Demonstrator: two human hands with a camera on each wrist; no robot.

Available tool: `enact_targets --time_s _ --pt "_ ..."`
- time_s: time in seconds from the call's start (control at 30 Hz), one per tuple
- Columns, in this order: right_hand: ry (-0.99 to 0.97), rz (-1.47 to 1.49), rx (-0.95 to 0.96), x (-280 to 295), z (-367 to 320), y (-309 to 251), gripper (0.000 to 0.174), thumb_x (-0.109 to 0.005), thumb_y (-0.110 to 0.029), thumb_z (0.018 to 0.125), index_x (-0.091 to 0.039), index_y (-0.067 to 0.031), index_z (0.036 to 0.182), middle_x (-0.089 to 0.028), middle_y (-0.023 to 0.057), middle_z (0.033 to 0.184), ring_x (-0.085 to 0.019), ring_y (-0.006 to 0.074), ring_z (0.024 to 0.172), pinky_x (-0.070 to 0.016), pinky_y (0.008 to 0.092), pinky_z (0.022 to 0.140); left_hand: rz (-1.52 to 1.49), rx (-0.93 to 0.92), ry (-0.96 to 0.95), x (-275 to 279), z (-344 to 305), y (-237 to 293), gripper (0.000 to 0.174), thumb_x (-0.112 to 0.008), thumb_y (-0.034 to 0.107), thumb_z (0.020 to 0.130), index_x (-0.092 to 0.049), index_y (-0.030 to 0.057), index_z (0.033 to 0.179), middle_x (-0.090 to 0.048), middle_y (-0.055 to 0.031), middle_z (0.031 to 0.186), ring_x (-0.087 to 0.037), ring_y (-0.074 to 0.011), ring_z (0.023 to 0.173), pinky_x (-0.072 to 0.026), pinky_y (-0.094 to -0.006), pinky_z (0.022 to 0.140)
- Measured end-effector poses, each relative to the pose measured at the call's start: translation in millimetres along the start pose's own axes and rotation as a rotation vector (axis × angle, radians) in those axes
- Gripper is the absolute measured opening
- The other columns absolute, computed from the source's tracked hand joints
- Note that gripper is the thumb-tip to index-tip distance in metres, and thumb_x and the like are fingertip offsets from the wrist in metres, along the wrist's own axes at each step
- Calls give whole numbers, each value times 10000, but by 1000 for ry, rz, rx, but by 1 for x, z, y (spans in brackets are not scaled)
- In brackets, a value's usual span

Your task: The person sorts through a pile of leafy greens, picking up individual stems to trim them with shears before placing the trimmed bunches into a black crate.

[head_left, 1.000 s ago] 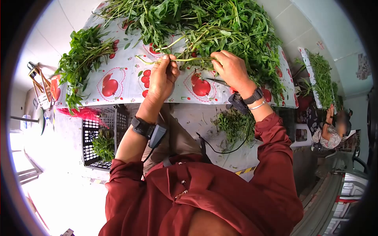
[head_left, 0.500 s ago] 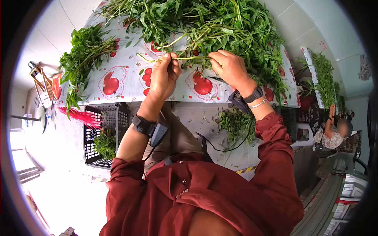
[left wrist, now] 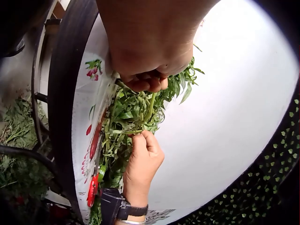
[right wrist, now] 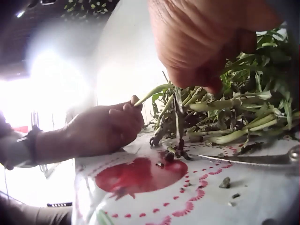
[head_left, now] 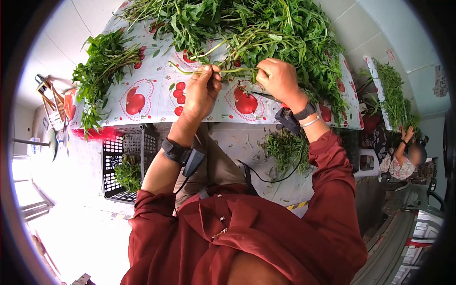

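Thumb and fingers of my left hand [head_left: 202, 92] pinch a pale green leafy stem [head_left: 232, 71], which lies crosswise between both hands above the tablecloth's front part. My right hand [head_left: 279, 83] pinches the stem's right end with curled fingers. In the right wrist view, a dark, wilted strip [right wrist: 179, 117] hangs below that hand. Scissors lie on the cloth beneath my right wrist, their blade [right wrist: 248, 161] near some dark scraps [right wrist: 171, 154]. Their red handle [left wrist: 93, 190] shows in the left wrist view. A big heap of leafy greens [head_left: 266, 42] spreads just beyond my hands.
A separate bunch of greens [head_left: 104, 66] lies at the table's left end on the fruit-print cloth [head_left: 164, 107]. Below are a black crate [head_left: 110, 164] holding greens and a pile of trimmings [head_left: 285, 149]. Another person [head_left: 401, 164] sits at a second table, far right.
The stem and my left fingertips have shifted slightly right. My right hand moved a little left, then back right, its fingers now more curled. The person far right has moved their hands.
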State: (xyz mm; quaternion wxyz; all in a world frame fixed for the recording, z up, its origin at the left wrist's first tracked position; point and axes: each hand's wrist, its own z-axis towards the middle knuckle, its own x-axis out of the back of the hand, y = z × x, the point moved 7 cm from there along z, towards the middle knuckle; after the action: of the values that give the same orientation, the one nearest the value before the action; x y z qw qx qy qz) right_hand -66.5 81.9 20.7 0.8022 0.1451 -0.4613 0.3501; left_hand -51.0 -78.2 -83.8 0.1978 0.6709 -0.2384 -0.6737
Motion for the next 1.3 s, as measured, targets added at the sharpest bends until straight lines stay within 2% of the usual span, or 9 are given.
enact_targets --time_s 0.07,0.23,0.53,0.7,0.83,0.93,1.13,1.27,1.3 --pt "57 130 -72 0 2 11 43 -571 -49 678 -553 -11 688 -540 125 631 -546 293 568 -427 333 512 27 1 -6 -2 -1 0 190 -460 197 932 -554 37 891 -529 -25 728 -443 -92 577 -393 -208 562" --pt "-78 440 -296 -20 3 38 74 -572 -69 724 -570 5 719 -519 47 590 -434 77 529 -374 251 501 67 19 7 -3 -2 0 184 -468 197 929 -555 40 886 -528 -22 734 -441 -83 587 -391 -193 550" --pt "118 1118 -772 12 -22 116 110 -534 -88 817 -633 -48 845 -449 -92 595 -301 -6 460 -222 153 415 -16 -29 73 1 0 2 217 -475 221 928 -570 39 857 -523 -19 681 -441 -94 563 -388 -207 530" --pt "160 1081 -699 44 -11 108 139 -545 -142 874 -638 -46 910 -446 -94 640 -317 -11 522 -241 150 428 64 -32 69 -2 -1 1 232 -492 262 922 -596 63 867 -511 19 666 -419 -57 541 -344 -176 492" --pt "214 999 -558 71 18 87 148 -571 -164 867 -651 -65 944 -609 -47 810 -391 0 585 -303 149 470 203 -2 -11 -3 1 -3 208 -494 245 922 -592 64 888 -493 27 673 -433 -63 576 -370 -183 522" --pt "74 888 -410 77 44 57 165 -563 -165 869 -651 -54 955 -620 -36 809 -410 5 572 -320 152 472 214 29 -21 -9 0 -7 210 -508 238 915 -605 54 939 -499 37 680 -438 -51 579 -355 -175 514" --pt "-80 635 -36 24 85 -14 186 -582 -168 832 -650 -7 897 -625 24 703 -534 76 622 -446 235 584 336 -69 -168 -23 -5 0 303 -510 187 913 -548 35 1172 -533 20 806 -460 -50 678 -397 -187 655" --pt "-242 715 -76 -25 94 -33 189 -590 -166 815 -638 7 874 -619 76 673 -549 100 612 -450 268 584 297 -63 -192 -21 -4 -3 452 -515 171 907 -383 24 1314 -545 13 815 -478 -54 697 -394 -169 672" --pt "-267 714 -98 -32 95 -36 176 -578 -160 838 -631 2 878 -572 20 651 -500 67 583 -415 235 539 272 -87 -198 -23 -5 -2 470 -520 170 905 -366 27 1324 -541 12 820 -480 -56 701 -396 -171 670"
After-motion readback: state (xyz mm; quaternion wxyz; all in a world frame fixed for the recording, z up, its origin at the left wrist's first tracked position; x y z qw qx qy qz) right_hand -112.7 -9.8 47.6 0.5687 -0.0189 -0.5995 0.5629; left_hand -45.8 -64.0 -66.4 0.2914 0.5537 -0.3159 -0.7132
